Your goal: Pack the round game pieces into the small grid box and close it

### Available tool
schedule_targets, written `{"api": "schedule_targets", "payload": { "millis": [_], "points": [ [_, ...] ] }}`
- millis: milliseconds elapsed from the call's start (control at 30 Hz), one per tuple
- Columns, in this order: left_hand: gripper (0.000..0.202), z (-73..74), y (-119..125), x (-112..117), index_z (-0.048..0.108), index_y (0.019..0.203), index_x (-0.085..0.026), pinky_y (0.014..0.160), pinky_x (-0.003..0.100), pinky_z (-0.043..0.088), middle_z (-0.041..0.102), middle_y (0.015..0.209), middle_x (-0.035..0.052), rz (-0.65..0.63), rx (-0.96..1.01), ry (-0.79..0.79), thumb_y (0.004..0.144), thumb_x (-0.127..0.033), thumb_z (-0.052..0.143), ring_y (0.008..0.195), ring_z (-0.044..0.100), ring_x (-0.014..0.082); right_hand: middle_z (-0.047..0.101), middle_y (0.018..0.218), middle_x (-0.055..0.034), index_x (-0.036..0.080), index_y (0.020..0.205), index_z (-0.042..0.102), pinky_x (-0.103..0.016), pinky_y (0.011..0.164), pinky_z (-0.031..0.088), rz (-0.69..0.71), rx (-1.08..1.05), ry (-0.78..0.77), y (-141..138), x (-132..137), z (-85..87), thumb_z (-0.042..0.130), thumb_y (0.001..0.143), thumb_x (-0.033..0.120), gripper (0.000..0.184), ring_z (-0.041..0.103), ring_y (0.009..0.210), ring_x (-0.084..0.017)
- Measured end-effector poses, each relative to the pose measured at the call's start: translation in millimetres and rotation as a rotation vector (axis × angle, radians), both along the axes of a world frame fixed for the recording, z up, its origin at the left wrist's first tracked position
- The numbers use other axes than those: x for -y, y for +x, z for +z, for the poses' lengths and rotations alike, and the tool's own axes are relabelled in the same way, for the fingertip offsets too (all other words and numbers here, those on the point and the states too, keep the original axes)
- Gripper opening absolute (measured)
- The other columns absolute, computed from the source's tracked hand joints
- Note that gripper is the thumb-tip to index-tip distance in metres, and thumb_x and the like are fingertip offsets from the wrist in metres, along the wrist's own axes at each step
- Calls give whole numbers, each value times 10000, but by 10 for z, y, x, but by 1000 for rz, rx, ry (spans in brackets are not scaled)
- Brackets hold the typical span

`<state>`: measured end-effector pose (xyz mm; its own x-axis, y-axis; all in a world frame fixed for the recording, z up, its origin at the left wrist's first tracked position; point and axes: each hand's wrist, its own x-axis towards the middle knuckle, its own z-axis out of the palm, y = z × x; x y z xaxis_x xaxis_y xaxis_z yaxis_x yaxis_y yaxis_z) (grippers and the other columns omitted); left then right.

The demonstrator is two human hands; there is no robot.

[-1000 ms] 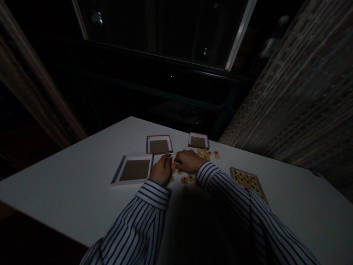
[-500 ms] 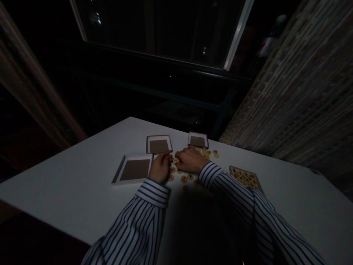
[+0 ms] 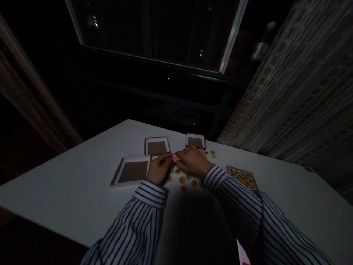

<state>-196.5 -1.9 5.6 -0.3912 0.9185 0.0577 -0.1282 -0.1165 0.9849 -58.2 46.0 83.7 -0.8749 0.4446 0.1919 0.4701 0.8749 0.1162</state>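
Between my two hands is a round, pale wooden xiangqi piece with red marking. My left hand is closed, thumb and fingertips at the piece's left edge. From the other side my right hand reaches in, its curled fingers closed at the same piece; its fingertips are partly hidden. Below the hands, several loose xiangqi pieces lie on the white table, some marked red and some dark. More xiangqi pieces lie behind my right hand, partly covered by it.
A large open box stands left of my hands. Two smaller shallow boxes, one at back left and one at back right, sit farther off. A tray of pieces lies right, partly behind my sleeve. A bead curtain hangs beside the table.
My hands have come closer together around the piece between them, my left fingers now reaching it. The whole view has shifted slightly.
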Motion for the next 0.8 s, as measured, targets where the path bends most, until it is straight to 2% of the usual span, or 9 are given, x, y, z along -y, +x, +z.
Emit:
{"api": "schedule_targets", "payload": {
  "millis": [200, 367, 600, 800],
  "points": [
    [396, 13, 12, 12, 646, 890, -136, 617, 262, 466, 679, 771, 54, -21, 35, 13, 584, -382, 699, 641, 605, 148, 624, 959, -133, 119, 1078, 549, -357, 855, 284, 10, -51, -60, 59, 31, 3, 422, 865, 322, 320, 524, 944, -218],
    [387, 17, 47, 23, 667, 882, -142, 619, 260, 476, 680, 741, 43, -49, 120, 25, 577, -375, 710, 611, 597, 127, 639, 918, -101, 146, 1026, 581, -313, 790, 324, 30, -107, -148, 137, 44, 19, 409, 874, 315, 285, 544, 891, -188],
    [361, 76, 115, 47, 687, 852, -147, 745, 286, 483, 693, 841, 58, -102, 231, 21, 550, -338, 740, 683, 615, 123, 656, 919, -64, 168, 1039, 580, -280, 766, 347, 47, -259, -231, 256, 35, -18, 441, 856, 356, 297, 566, 871, -168],
    [413, 132, 172, 121, 672, 902, -137, 812, 329, 474, 689, 906, 81, -147, 231, 44, 531, -299, 759, 816, 627, 179, 651, 929, -59, 172, 1030, 584, -294, 786, 345, 21, -298, -218, 339, 97, 35, 476, 835, 372, 299, 557, 885, -177]
  ]
}}
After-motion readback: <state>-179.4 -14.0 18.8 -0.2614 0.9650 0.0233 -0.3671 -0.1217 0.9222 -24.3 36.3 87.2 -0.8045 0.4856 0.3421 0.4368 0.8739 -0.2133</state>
